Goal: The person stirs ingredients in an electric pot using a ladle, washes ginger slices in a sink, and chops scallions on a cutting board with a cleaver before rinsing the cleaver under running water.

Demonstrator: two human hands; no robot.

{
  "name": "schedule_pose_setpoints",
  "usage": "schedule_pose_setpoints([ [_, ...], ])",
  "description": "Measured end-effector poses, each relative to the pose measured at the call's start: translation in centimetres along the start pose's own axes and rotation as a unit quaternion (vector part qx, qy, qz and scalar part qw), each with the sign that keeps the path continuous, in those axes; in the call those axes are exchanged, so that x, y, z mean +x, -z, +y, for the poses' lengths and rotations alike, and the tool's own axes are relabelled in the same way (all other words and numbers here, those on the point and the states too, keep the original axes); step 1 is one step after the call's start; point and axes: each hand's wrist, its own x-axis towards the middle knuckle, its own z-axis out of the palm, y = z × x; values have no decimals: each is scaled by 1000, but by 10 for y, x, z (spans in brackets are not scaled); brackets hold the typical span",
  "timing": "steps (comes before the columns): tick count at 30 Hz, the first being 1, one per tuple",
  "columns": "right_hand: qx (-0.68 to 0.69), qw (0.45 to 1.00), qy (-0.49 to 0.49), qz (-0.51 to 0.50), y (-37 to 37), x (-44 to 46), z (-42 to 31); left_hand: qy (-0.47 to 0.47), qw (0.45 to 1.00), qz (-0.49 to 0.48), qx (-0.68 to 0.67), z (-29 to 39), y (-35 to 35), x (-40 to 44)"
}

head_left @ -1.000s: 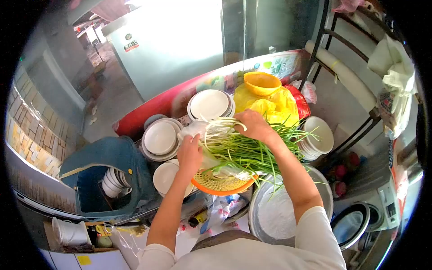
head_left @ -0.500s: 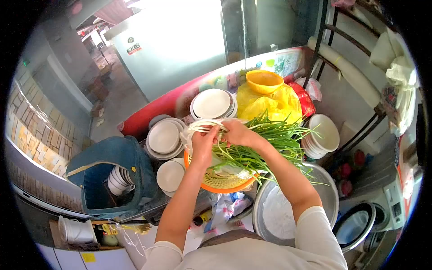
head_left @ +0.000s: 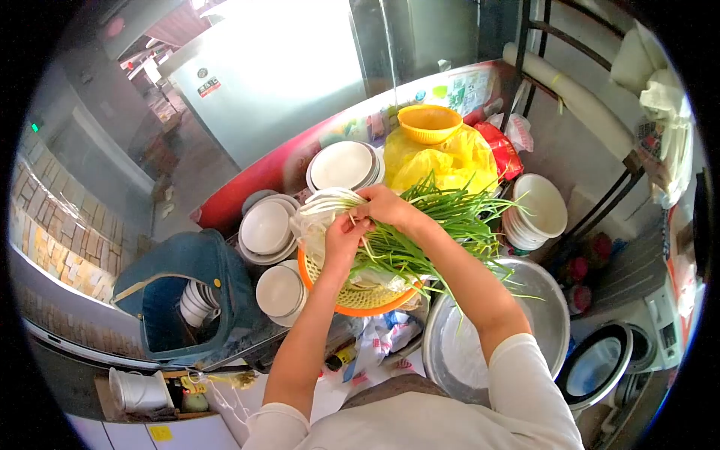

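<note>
A bunch of spring onions lies across an orange plastic basket, with the white stem ends pointing left and the long green leaves spreading right. My right hand is closed round the bunch just behind the white ends. Close beside it, my left hand has its fingertips pinched together at the stems; its grip is partly hidden, but a spring onion stem appears between the fingers. A clear plastic bag sits under the stems, inside the basket's left side.
Stacked white bowls and plates stand left and behind. A yellow bag carries a yellow basket. White bowls are at right, above a large metal basin. A blue bin holds bowls at left.
The view has shifted slightly. My left hand has drawn a little down and away from the white ends, while my right hand stays on the bunch. The white stems now show more plainly.
</note>
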Motion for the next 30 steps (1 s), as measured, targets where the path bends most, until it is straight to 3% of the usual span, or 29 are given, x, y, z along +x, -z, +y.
schedule_pose_setpoints([
  [1,-6,1000,-12,-19,3,-5,-7,-20,1000,10,14,-5,3,0],
  [3,33,996,0,79,14,-11,-24,-27,998,37,37,-20,16,5],
  [4,51,990,6,128,20,-16,-36,-38,977,27,208,-26,30,11],
  [6,191,965,82,158,23,-38,-73,-63,848,4,526,-34,49,19],
  [7,221,957,109,151,22,-54,-95,-155,835,56,525,-30,44,18],
  [9,257,938,186,141,24,-74,-119,-335,783,151,503,-12,32,7],
  [10,260,928,232,135,24,-83,-125,-277,886,81,362,6,20,-1],
  [11,260,919,264,139,21,-94,-133,-208,956,7,208,34,3,-8],
  [12,274,908,283,144,17,-102,-137,-131,988,-69,48,60,-13,-18],
  [15,274,886,337,163,-6,-134,-149,-186,948,-230,-119,112,-68,-68],
  [18,155,889,366,227,-28,-183,-166,-211,916,-334,-73,132,-92,-104],
  [19,158,887,350,259,-35,-207,-172,-132,918,-374,1,141,-87,-114],
  [20,174,880,359,257,-36,-228,-174,-170,908,-383,-16,141,-90,-123],
  [22,1,883,326,337,-36,-275,-172,-110,893,-435,-19,157,-84,-155],
  [26,-47,870,145,468,-78,-367,-175,16,816,-578,2,158,-82,-207],
  [28,76,873,140,461,-96,-409,-161,66,761,-643,-48,141,-93,-233],
  [30,91,874,156,450,-114,-448,-144,117,724,-671,-111,133,-110,-263],
])
